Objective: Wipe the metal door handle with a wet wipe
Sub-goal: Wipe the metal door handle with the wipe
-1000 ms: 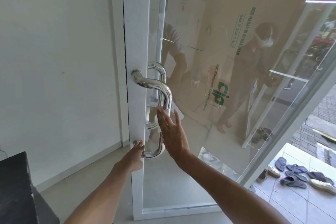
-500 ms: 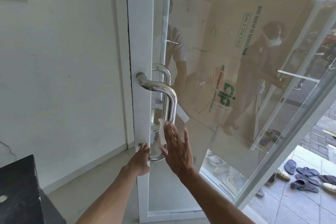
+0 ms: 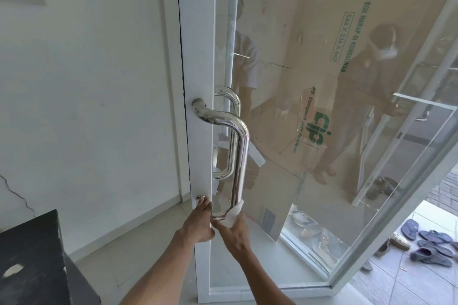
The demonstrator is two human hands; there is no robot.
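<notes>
A shiny metal D-shaped door handle [image 3: 241, 153] is fixed to the white frame of a glass door [image 3: 198, 57]. My right hand [image 3: 234, 229] presses a white wet wipe [image 3: 234, 214] against the handle's lower bend, fingers wrapped around the bar. My left hand [image 3: 199, 223] grips the edge of the door frame just below the handle's lower mount. A second handle [image 3: 229, 131] shows behind the glass on the far side.
A white wall [image 3: 86, 106] stands left of the door. A black block [image 3: 32, 260] sits at the lower left. Cardboard sheets [image 3: 347, 82] lean behind the glass. Several sandals [image 3: 426, 245] lie on the floor at the lower right. A second glass panel [image 3: 409, 193] angles right.
My right hand has slid down the handle's upright bar from the middle to the lower bend, carrying the wipe. The left hand has stayed on the door edge.
</notes>
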